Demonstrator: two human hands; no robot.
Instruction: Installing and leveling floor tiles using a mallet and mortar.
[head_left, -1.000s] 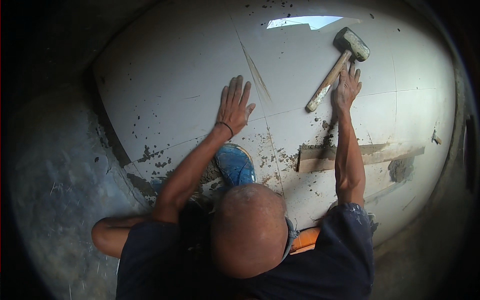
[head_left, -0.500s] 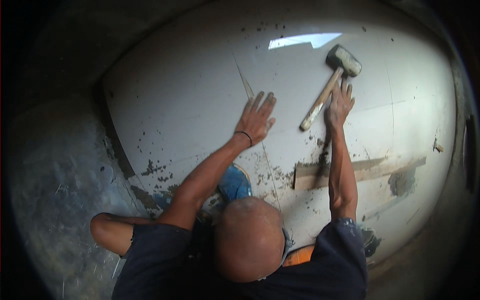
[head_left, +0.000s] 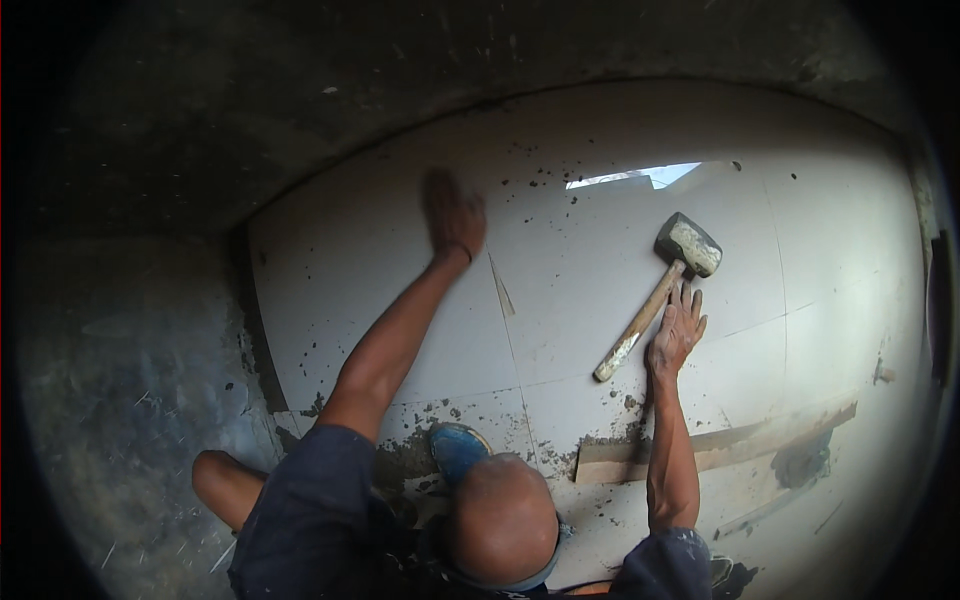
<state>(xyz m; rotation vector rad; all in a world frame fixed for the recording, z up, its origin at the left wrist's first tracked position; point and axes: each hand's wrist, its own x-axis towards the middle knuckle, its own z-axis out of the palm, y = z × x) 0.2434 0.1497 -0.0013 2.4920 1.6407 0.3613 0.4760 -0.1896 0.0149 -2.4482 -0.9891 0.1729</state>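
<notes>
Head view: our splayed right hand (head_left: 677, 336) likely braces us by the hammer (head_left: 654, 300), unclenched left hand (head_left: 455, 218) near the tiles' (head_left: 590, 260) far edge.

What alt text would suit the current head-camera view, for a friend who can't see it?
A person, seen from above, has both arms stretched over a pale tiled floor, the open right hand beside a hammer without gripping it. The blurred left hand is farther forward; dark gritty debris lies near a blue shoe.
</notes>
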